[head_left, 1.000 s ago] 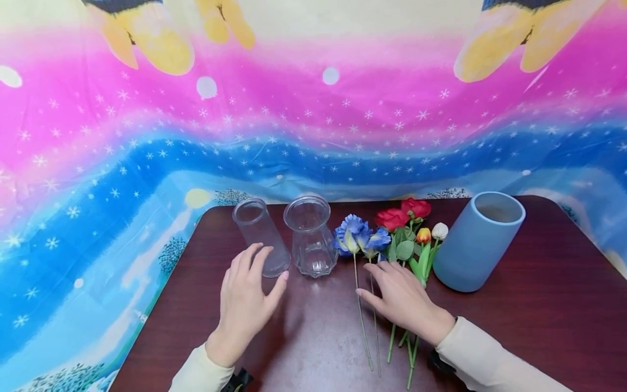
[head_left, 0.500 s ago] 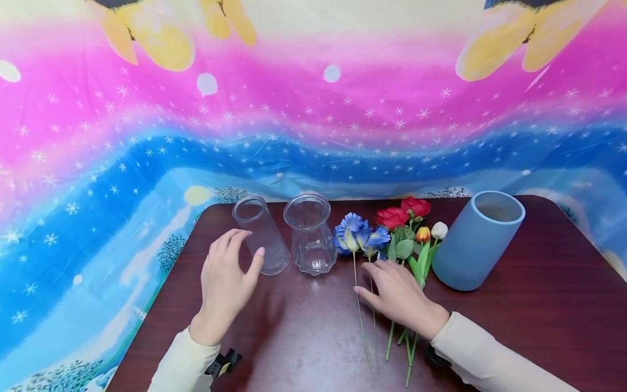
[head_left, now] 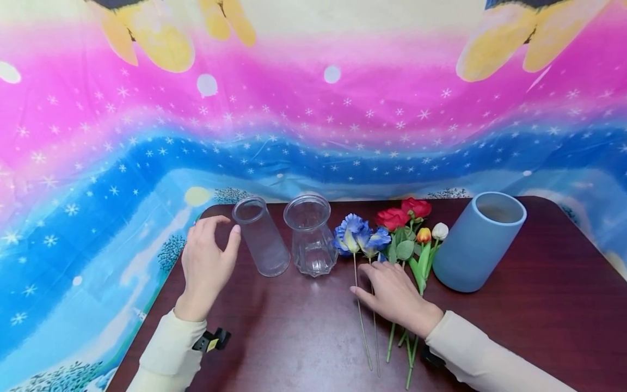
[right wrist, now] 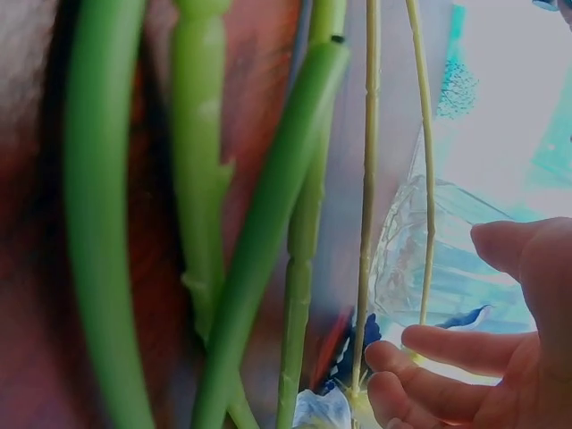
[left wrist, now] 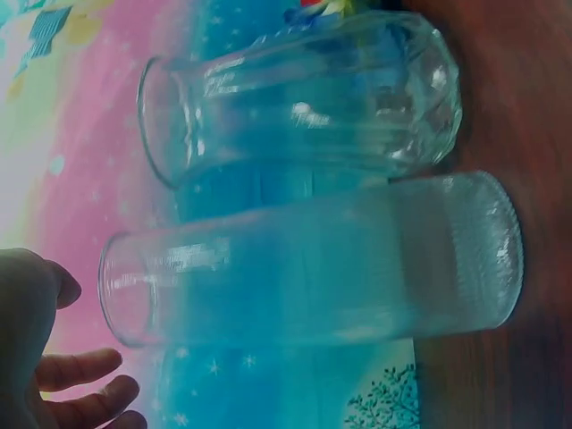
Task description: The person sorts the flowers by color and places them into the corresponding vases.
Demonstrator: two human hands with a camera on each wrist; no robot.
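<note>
My left hand [head_left: 208, 267] hovers beside the rim of a straight clear glass vase [head_left: 268, 247], thumb and fingers apart and relaxed. In the left wrist view, a gap separates the fingertips [left wrist: 94, 362] from that vase. To its right stands a second glass vase [head_left: 313, 242], flared at the mouth and faceted below. My right hand [head_left: 397, 296] is held over the stems of two blue artificial flowers [head_left: 352, 234], its fingers loosely bent. From the right wrist view, its thumb and fingers are spread near a thin stem [right wrist: 427, 179], holding nothing; whether they touch it I cannot tell.
Red artificial roses [head_left: 392, 218], an orange tulip [head_left: 423, 235] and a white tulip [head_left: 440, 231] lie on the dark table [head_left: 548, 305], their green stems partly under my right hand. A matte blue vase [head_left: 472, 250] stands at the right. A printed cloth [head_left: 313, 136] hangs behind.
My left hand has moved left and slightly farther away, from in front of the straight glass vase to its left side. The right hand has shifted only slightly left. Vases and flowers stay put.
</note>
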